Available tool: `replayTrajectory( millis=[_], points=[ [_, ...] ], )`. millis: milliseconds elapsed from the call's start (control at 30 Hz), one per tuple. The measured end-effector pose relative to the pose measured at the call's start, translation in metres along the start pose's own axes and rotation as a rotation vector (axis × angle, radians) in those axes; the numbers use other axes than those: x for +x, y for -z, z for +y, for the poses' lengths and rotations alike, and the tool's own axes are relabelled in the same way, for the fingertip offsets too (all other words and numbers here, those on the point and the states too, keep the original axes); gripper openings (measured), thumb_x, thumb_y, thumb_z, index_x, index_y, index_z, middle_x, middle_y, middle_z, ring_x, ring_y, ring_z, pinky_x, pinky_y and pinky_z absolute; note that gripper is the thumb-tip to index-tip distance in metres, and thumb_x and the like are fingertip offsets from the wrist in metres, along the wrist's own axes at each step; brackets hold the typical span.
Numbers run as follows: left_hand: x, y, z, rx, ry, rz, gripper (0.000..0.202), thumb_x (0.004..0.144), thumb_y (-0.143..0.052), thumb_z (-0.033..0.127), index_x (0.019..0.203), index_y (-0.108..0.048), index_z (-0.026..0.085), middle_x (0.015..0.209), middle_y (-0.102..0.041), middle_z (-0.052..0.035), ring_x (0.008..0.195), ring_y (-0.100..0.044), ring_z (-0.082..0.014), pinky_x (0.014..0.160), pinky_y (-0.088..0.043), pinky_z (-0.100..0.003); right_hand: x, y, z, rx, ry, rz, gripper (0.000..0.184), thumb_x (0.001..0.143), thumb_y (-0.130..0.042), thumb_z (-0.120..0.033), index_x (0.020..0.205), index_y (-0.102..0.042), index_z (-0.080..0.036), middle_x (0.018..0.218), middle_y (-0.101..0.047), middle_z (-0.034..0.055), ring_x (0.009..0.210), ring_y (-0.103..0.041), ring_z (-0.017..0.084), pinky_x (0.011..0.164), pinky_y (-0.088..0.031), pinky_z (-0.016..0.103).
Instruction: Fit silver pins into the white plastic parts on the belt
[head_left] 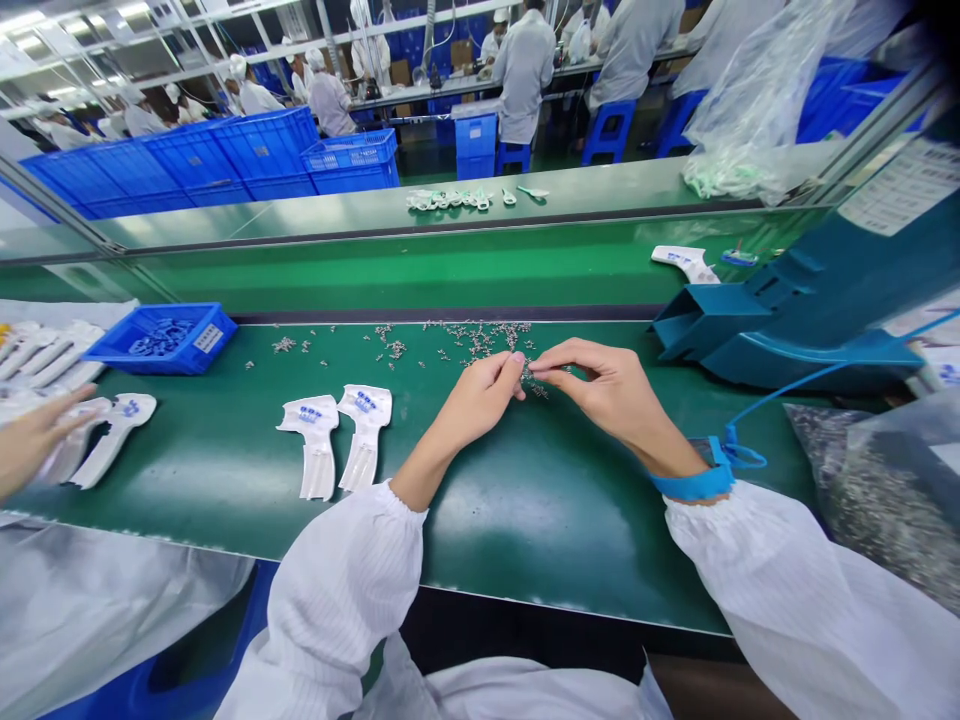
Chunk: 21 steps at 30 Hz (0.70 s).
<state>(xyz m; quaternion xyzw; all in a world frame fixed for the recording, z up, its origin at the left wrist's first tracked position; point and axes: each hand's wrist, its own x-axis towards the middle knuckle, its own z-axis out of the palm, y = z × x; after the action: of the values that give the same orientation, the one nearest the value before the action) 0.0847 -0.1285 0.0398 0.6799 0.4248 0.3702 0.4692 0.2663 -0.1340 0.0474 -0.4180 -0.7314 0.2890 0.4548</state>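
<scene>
My left hand (480, 398) and my right hand (607, 388) meet over a green conveyor belt (570, 530), fingertips almost touching. Tiny metal parts (480, 340) lie scattered across the belt, with a small tangle (536, 382) just under my fingers. My right thumb and forefinger pinch what looks like one of these parts. My left fingertips are bunched, and whatever they touch is hidden. A blue wrist strap (694, 483) circles my right wrist. Two white plastic moulded pieces with blue print (319, 440) lie left of my hands.
A co-worker's hand (37, 435) rests on more white pieces at the belt's left end. A blue crate of small parts (161, 340) stands beyond it. A teal chute (780, 330) sits at right, beside a bag of metal parts (885, 490). Workers and blue crates fill the background.
</scene>
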Motion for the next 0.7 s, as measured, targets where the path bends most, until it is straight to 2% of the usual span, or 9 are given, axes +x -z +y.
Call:
replayTrajectory(
  millis=[167, 233, 333, 400, 467, 567, 700],
  points=[
    [0.000, 0.001, 0.003, -0.184, 0.093, -0.099, 0.049, 0.096, -0.038, 0.059, 0.063, -0.039, 0.023, 0.051, -0.031, 0.0063, 0.061, -0.058, -0.0164, 0.065, -0.046, -0.029, -0.005, 0.000, -0.009, -0.035, 0.127, 0.033, 0.014, 0.086, -0.066, -0.025, 0.086, -0.078, -0.033, 0.090, -0.076, 0.0014, 0.090, -0.069, 0.025, 0.086, -0.053, 0.041],
    [0.000, 0.002, 0.006, -0.220, 0.103, -0.105, 0.050, 0.096, -0.038, 0.059, 0.061, -0.037, 0.023, 0.050, -0.030, 0.0066, 0.061, -0.059, -0.0161, 0.065, -0.046, -0.029, -0.005, -0.001, -0.012, -0.026, 0.131, 0.055, 0.012, 0.085, -0.068, -0.025, 0.085, -0.078, -0.032, 0.090, -0.077, 0.0018, 0.090, -0.068, 0.025, 0.087, -0.053, 0.041],
    [-0.001, 0.003, 0.009, -0.245, 0.073, -0.040, 0.047, 0.097, -0.039, 0.058, 0.070, -0.046, 0.021, 0.060, -0.046, 0.0027, 0.067, -0.061, -0.0151, 0.066, -0.047, -0.027, -0.002, -0.004, -0.010, 0.083, -0.035, 0.089, 0.006, 0.082, -0.072, -0.031, 0.084, -0.077, -0.029, 0.090, -0.076, 0.0036, 0.088, -0.069, 0.025, 0.085, -0.054, 0.041],
    [-0.001, 0.005, 0.010, -0.217, 0.017, 0.049, 0.033, 0.096, -0.049, 0.052, 0.089, -0.054, 0.020, 0.078, -0.060, -0.0006, 0.078, -0.063, -0.0151, 0.070, -0.047, -0.026, 0.001, -0.006, -0.005, 0.237, -0.202, 0.109, 0.015, 0.076, -0.078, -0.038, 0.083, -0.076, -0.026, 0.087, -0.076, 0.0040, 0.085, -0.070, 0.025, 0.083, -0.055, 0.041],
    [-0.002, 0.006, 0.010, -0.113, -0.089, 0.107, 0.024, 0.093, -0.060, 0.042, 0.106, -0.057, 0.022, 0.094, -0.065, -0.0027, 0.088, -0.063, -0.0162, 0.076, -0.047, -0.026, 0.004, -0.006, 0.000, 0.410, -0.341, 0.107, 0.026, 0.067, -0.084, -0.043, 0.082, -0.075, -0.024, 0.083, -0.076, 0.0034, 0.081, -0.069, 0.023, 0.080, -0.056, 0.040],
    [-0.003, 0.008, 0.008, 0.109, -0.235, 0.114, 0.016, 0.095, -0.058, 0.033, 0.106, -0.061, 0.022, 0.103, -0.067, -0.0040, 0.094, -0.063, -0.0176, 0.082, -0.046, -0.027, 0.005, -0.006, 0.005, 0.577, -0.470, 0.066, 0.034, 0.060, -0.089, -0.043, 0.082, -0.074, -0.022, 0.080, -0.074, 0.0020, 0.075, -0.068, 0.019, 0.077, -0.056, 0.038],
    [-0.005, 0.008, 0.006, 0.233, -0.241, 0.100, 0.016, 0.099, -0.049, 0.035, 0.099, -0.060, 0.023, 0.100, -0.064, -0.0045, 0.093, -0.058, -0.0195, 0.086, -0.042, -0.030, 0.006, -0.005, 0.004, 0.598, -0.495, 0.041, 0.034, 0.058, -0.090, -0.042, 0.081, -0.075, -0.022, 0.080, -0.073, 0.0013, 0.074, -0.067, 0.018, 0.077, -0.056, 0.036]
  ],
)
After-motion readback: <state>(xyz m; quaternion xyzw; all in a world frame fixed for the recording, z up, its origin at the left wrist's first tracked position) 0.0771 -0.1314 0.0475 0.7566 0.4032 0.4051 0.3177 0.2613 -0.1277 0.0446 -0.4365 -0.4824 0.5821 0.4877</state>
